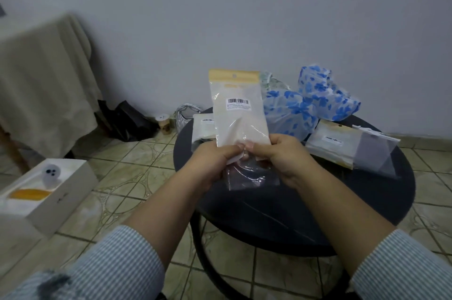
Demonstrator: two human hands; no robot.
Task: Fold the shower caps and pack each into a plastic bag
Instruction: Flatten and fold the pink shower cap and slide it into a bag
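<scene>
Far left, on the tiled floor: open white cardboard box (52,192) with an orange strip and a pale round piece inside. Beside the wall, a crumpled black bag (129,120). Over the round black table (362,202), left hand (215,162) curled, thumb and fingers pinching the lower left edge of a clear plastic bag with a yellow header strip (238,109), held upright above the tabletop. White barcode sticker near the bag's top; print under the bars too small to read, faint yellow lettering beneath the header also illegible. Right hand (281,155) likewise curled, thumb tip pressed on the bag's lower right edge, touching the left thumb; loose clear film hanging below both hands. Behind the held bag, a flat packet with barcode sticker (203,127) on the table. Further right, blue-flowered translucent shower caps (310,101) piled at the table's rear, then a stack of flat label-stickered bags (342,143) lying at the right edge.
</scene>
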